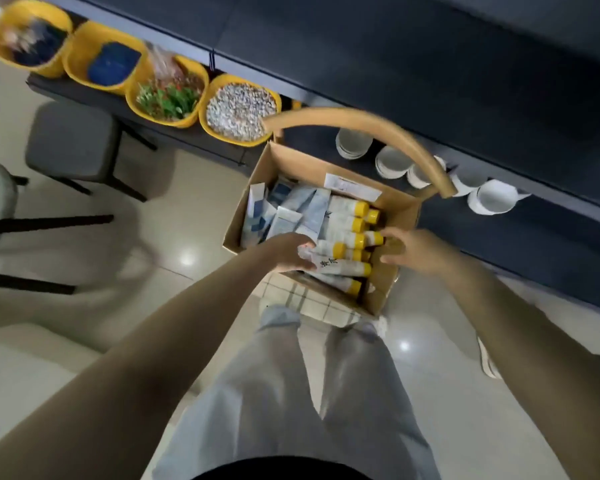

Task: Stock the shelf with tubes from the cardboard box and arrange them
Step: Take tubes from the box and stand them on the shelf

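Both hands in cardboard box [388,289]: left hand [288,252] fingers grasping yellow-capped tubes [340,251], right hand [413,249] fingers released

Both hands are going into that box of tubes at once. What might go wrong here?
Three things, judging from this moment:

1. The cardboard box seems to sit on a chair seat, near its edge; pressing on it might tip it.
2. The yellow-capped tubes lie loosely piled, so the left hand and right hand may drop some when grabbing several.
3. The chair's curved wooden backrest arches between the box and the shelf with white cups; a hurried lift might knock either.
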{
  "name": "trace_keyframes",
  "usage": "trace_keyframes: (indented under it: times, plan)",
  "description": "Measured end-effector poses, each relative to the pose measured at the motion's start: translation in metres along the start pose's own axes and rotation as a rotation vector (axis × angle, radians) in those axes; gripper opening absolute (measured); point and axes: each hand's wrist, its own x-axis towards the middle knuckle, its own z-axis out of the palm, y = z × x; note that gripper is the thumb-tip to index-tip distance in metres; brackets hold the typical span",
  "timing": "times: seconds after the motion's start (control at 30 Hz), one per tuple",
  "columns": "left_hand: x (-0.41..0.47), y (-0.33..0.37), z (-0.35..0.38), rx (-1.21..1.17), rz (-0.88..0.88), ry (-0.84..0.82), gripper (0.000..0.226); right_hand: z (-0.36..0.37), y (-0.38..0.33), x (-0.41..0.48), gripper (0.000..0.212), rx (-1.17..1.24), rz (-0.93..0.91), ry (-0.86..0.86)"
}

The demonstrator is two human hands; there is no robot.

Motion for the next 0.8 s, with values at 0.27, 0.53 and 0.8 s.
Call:
trace_keyframes:
  times: [0.27,0.53,0.8]
  plan:
    - [0.065,-0.025,0.038,-0.165,-0.072,-0.101,0.067,0.009,0.014,0.078,0.062,0.080,0.011,0.037]
    - [0.096,-0.027,0.049,-0.300,-0.092,-0.069,0.049,0.019,0.024,0.135,0.069,0.201,0.116,-0.006]
    - [0.111,-0.034,0.058,-0.376,-0.098,0.001,0.026,0.035,0.034,0.158,0.058,0.372,0.139,0.053]
